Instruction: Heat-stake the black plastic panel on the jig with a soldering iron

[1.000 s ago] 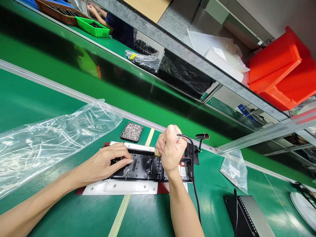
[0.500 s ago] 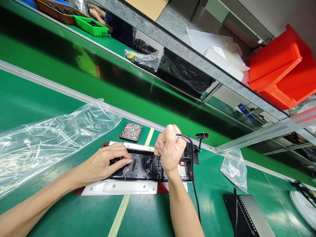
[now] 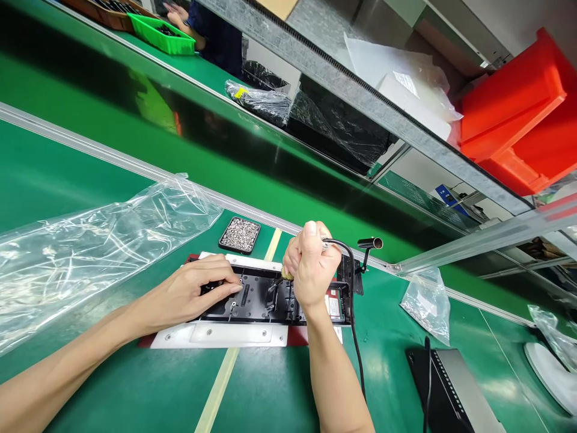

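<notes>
My right hand (image 3: 313,264) is closed in a fist around a soldering iron (image 3: 286,275), its cord leaving the top of the fist. The iron's tip slants down to the left, into a black plastic housing (image 3: 259,304); the exact contact spot is too small to make out. My left hand (image 3: 193,288) rests over the housing's left part, thumb and forefinger brought together in a pinch. Whatever lies between those fingertips is hidden. White and dark red fixture blocks (image 3: 234,334) hold the housing along its sides.
A small black tray of metal inserts (image 3: 240,234) lies behind the fixture. An iron holder (image 3: 370,243) stands at its right end. Clear plastic sheeting (image 3: 103,252) covers the left. To the right are a plastic bag (image 3: 427,304) and a grey-black device (image 3: 455,385). A co-worker's hand (image 3: 178,15) shows beyond.
The whole view has shifted slightly, so the bench appears a little higher. Both hands keep their places on the housing and the iron, with no clear movement.
</notes>
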Motion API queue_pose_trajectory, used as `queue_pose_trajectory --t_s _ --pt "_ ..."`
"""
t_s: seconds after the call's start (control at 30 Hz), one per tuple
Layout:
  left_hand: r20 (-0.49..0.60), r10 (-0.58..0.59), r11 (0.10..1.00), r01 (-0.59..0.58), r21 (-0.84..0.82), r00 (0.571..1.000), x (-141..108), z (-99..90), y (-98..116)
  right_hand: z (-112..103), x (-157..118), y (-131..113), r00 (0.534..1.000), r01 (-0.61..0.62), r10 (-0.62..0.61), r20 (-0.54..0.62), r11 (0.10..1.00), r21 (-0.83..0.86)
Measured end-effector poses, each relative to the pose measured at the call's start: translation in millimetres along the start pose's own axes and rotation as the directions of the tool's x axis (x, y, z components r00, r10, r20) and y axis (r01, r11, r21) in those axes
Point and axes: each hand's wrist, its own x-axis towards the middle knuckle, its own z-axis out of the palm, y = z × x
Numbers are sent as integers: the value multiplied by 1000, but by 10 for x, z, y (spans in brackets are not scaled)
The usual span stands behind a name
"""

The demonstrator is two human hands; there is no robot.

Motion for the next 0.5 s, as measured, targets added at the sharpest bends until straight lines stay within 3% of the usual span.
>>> queue_pose_trajectory --t_s 0.5 --pt "-4 -10 1000 10 -21 1000 -26 22 -24 -11 -2 2 1000 -5 5 8 1000 5"
